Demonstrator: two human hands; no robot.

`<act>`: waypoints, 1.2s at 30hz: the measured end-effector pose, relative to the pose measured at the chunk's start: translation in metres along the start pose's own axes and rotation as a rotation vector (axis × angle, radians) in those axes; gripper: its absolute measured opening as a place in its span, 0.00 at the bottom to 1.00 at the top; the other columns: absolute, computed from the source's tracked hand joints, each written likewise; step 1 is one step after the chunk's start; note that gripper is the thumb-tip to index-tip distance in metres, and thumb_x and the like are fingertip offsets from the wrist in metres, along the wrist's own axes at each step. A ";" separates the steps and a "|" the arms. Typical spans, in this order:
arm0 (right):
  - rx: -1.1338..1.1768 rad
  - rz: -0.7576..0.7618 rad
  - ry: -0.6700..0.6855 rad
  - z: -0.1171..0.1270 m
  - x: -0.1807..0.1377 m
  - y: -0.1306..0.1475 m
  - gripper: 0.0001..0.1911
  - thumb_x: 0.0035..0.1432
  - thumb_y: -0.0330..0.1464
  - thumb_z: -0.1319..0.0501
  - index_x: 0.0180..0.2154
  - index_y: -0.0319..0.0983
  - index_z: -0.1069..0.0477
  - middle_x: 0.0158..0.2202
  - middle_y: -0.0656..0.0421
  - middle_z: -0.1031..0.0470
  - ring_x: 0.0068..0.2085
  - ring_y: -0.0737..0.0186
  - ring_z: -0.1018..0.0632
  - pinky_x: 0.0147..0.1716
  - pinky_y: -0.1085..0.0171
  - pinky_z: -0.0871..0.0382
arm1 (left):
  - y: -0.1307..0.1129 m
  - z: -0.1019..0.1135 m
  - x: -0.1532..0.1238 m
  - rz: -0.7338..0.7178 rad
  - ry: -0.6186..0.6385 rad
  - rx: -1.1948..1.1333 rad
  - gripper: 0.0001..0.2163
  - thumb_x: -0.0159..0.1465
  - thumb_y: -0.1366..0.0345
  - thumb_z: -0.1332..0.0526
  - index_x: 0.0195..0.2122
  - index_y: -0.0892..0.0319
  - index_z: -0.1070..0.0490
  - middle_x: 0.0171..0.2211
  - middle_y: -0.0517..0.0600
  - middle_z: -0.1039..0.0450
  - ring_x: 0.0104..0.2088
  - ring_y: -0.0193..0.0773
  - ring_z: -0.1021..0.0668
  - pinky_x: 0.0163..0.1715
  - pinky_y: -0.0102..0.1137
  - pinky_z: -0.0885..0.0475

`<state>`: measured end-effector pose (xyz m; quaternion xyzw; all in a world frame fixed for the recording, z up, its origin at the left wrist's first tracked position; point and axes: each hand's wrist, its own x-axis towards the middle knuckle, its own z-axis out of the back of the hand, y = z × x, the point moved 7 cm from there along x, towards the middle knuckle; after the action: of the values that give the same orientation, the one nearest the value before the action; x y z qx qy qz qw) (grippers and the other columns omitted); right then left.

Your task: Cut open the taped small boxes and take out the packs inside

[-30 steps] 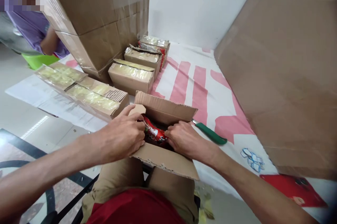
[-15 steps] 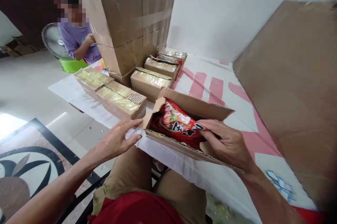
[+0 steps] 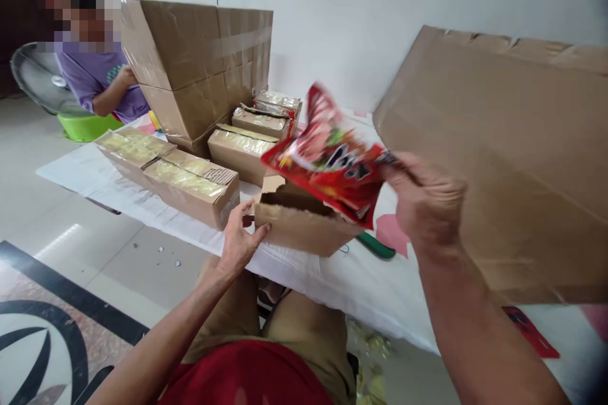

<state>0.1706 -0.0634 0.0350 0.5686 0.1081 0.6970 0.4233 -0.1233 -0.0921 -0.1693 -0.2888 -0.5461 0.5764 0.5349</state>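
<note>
The right hand (image 3: 434, 202) was clenched on one end of a glossy red, printed plastic food packet (image 3: 332, 161), which hung tilted in the air above and partly in front of a small open brown cardboard box (image 3: 304, 234). Half a second before, that packet had lain inside the box with the same hand pinching its end; now it was lifted out, so the removal looked done. The left hand (image 3: 240, 237) had moved in to grasp the box's left end between thumb and fingers. Inside, only a dark hollow showed; whether anything remained there could not be told. Just beside the box on the table (image 3: 327, 278) lay a green knife handle (image 3: 377, 245). Farther out were brown boxes with yellowish tape (image 3: 190, 177), their contents mostly hidden, though red wrapping (image 3: 291, 120) showed by the back ones, and tall brown cartons wrapped in clear film (image 3: 190, 63).
</note>
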 end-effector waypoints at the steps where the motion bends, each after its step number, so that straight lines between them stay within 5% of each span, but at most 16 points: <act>1: -0.019 0.018 -0.114 0.017 0.002 0.002 0.12 0.65 0.36 0.35 0.48 0.46 0.17 0.44 0.57 0.15 0.46 0.45 0.16 0.46 0.48 0.21 | 0.002 -0.002 0.001 0.001 -0.015 -0.016 0.31 0.60 0.59 0.30 0.63 0.55 0.36 0.55 0.57 0.26 0.47 0.45 0.19 0.48 0.43 0.20; 6: -0.096 0.058 -0.288 0.072 -0.003 0.013 0.12 0.66 0.38 0.35 0.49 0.48 0.17 0.44 0.56 0.16 0.50 0.36 0.18 0.48 0.41 0.23 | 0.000 -0.037 0.032 -0.012 -0.042 -0.086 0.30 0.60 0.61 0.32 0.63 0.59 0.36 0.59 0.62 0.31 0.50 0.46 0.20 0.50 0.41 0.21; 11: -0.068 -0.027 -0.218 0.094 -0.022 0.021 0.09 0.61 0.34 0.29 0.43 0.50 0.15 0.40 0.59 0.15 0.43 0.48 0.16 0.44 0.50 0.21 | -0.022 -0.073 0.064 -0.008 0.024 -0.098 0.37 0.57 0.67 0.32 0.68 0.61 0.41 0.63 0.66 0.34 0.56 0.51 0.23 0.55 0.46 0.23; 15: -0.044 -0.076 0.090 0.081 -0.029 0.025 0.07 0.62 0.31 0.31 0.39 0.47 0.14 0.42 0.60 0.14 0.42 0.58 0.16 0.43 0.60 0.20 | -0.047 -0.037 0.044 -0.082 -0.030 -0.189 0.41 0.59 0.59 0.30 0.71 0.55 0.46 0.70 0.65 0.42 0.64 0.56 0.28 0.64 0.53 0.32; 21: 0.098 -0.007 0.306 0.034 -0.021 0.050 0.09 0.64 0.30 0.35 0.40 0.46 0.15 0.40 0.60 0.15 0.44 0.58 0.16 0.50 0.58 0.20 | -0.109 -0.026 0.002 -0.056 0.472 -0.653 0.49 0.47 0.41 0.23 0.67 0.50 0.39 0.66 0.61 0.31 0.65 0.60 0.27 0.58 0.47 0.24; 24: 0.134 0.064 0.281 0.023 -0.016 0.056 0.11 0.63 0.33 0.33 0.47 0.48 0.17 0.50 0.59 0.17 0.53 0.56 0.18 0.58 0.54 0.24 | -0.123 -0.027 0.002 0.012 0.407 -0.697 0.38 0.49 0.47 0.21 0.58 0.53 0.31 0.56 0.57 0.22 0.55 0.55 0.19 0.52 0.43 0.21; 27: 0.287 0.000 0.205 0.025 -0.019 0.038 0.29 0.57 0.46 0.27 0.59 0.52 0.25 0.61 0.58 0.23 0.62 0.51 0.23 0.60 0.49 0.25 | -0.122 -0.014 0.012 0.056 0.212 -0.725 0.29 0.51 0.52 0.21 0.51 0.55 0.27 0.49 0.53 0.18 0.48 0.49 0.16 0.49 0.41 0.19; 31: 0.476 -0.278 0.302 0.003 -0.035 0.007 0.30 0.49 0.52 0.24 0.49 0.44 0.21 0.49 0.55 0.16 0.50 0.48 0.16 0.48 0.50 0.18 | -0.144 -0.011 0.027 -0.003 0.324 -0.659 0.27 0.49 0.54 0.20 0.47 0.58 0.25 0.42 0.51 0.16 0.42 0.45 0.15 0.43 0.35 0.18; 34: 0.517 -0.323 0.160 0.003 -0.030 0.011 0.24 0.48 0.47 0.22 0.42 0.41 0.21 0.40 0.58 0.15 0.41 0.52 0.15 0.44 0.52 0.17 | -0.188 -0.008 0.043 -0.157 0.449 -0.627 0.24 0.52 0.55 0.21 0.46 0.58 0.24 0.38 0.49 0.17 0.38 0.42 0.15 0.37 0.32 0.18; 36: 0.534 -0.257 0.058 0.012 -0.014 0.028 0.23 0.49 0.46 0.22 0.42 0.41 0.21 0.39 0.60 0.15 0.41 0.54 0.15 0.43 0.53 0.16 | -0.224 0.003 0.057 -0.282 0.420 -0.614 0.19 0.55 0.57 0.23 0.43 0.58 0.24 0.35 0.47 0.17 0.34 0.38 0.16 0.35 0.30 0.18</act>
<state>0.1679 -0.0948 0.0469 0.6213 0.3709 0.6006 0.3401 -0.0730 -0.0775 0.0564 -0.4691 -0.6062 0.2357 0.5974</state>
